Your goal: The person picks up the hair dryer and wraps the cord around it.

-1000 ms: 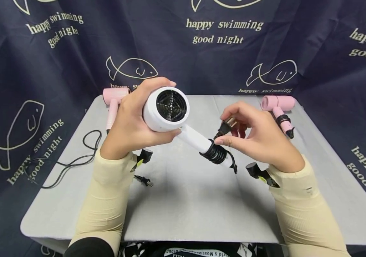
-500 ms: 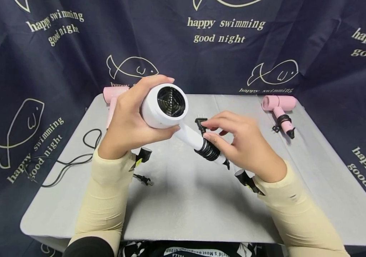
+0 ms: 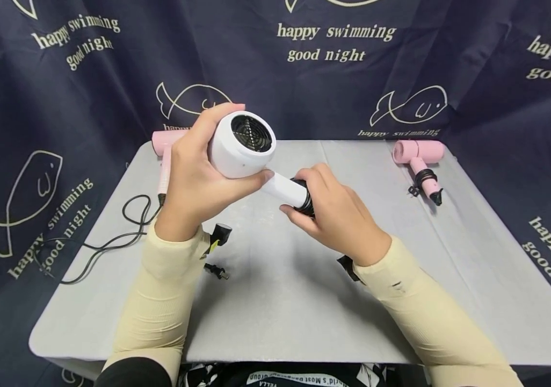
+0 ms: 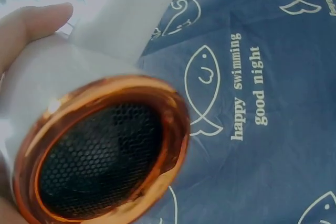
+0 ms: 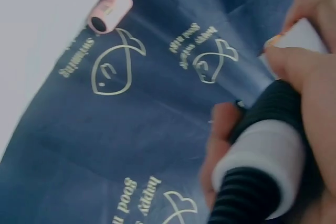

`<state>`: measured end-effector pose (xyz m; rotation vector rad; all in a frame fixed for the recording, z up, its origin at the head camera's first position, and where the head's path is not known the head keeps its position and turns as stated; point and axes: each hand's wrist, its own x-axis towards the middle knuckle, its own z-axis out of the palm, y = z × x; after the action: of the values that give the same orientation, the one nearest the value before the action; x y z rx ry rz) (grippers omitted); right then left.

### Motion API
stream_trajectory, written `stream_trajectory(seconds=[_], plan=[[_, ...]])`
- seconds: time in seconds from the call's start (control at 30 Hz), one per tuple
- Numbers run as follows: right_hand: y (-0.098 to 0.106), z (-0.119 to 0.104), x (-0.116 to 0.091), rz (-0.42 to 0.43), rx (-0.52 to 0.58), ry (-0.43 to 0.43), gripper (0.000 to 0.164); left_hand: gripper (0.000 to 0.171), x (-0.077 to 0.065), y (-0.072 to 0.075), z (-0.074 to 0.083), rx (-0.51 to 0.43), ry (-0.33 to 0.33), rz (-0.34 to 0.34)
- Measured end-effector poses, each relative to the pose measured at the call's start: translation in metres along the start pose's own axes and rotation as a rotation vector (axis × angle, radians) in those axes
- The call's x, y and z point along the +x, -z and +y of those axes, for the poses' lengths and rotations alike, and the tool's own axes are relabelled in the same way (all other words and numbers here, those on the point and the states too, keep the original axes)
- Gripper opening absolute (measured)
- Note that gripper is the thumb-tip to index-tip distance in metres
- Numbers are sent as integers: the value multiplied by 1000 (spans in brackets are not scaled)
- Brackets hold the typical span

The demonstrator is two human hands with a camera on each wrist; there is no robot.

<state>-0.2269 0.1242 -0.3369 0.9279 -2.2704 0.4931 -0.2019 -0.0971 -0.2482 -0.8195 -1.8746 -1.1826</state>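
Above the table I hold a white hair dryer [image 3: 282, 189] with both hands. My left hand [image 3: 197, 174] grips its round head, thumb below and fingers over the top, with the dark grille [image 3: 252, 134] facing up toward me. The left wrist view gives the other end, a copper-coloured ring [image 4: 178, 111] around black mesh [image 4: 100, 166]. My right hand [image 3: 340, 217] is wrapped around the handle, over the black cord [image 3: 307, 204] wound there. In the right wrist view, the ribbed cord base [image 5: 247, 198] sticks out of the handle's end. The plug is mostly hidden by that hand.
At the back left lies a pink hair dryer [image 3: 164, 142], its loose black cord [image 3: 111, 245] trailing over the table's left edge. A plug [image 3: 216, 271] lies near my left sleeve. Another pink hair dryer [image 3: 419, 152], cord wound on its handle, lies back right.
The right hand has moved left from pinching the plug to gripping the cord-wrapped handle. The plug went from pointing up to being covered. The white hair dryer has shifted slightly up and left.
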Motion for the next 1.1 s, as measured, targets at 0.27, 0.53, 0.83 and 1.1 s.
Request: stream_trajectory(seconds=[0.27,0.53,0.83,1.1], plan=[[-20,28,-2,28,-149,-74,32,80,-3,-8,-30,177,193,-114],[-37,103,-13,-192,-164,-580,48,55,-7,-3,-49,168,128,-99],[-22,188,-49,-372,-29,-938,68,43,-7,-1,-47,125,105,-144],[-15,227,-72,-425,39,-1031,82,41,-8,-2,-48,101,128,-181]])
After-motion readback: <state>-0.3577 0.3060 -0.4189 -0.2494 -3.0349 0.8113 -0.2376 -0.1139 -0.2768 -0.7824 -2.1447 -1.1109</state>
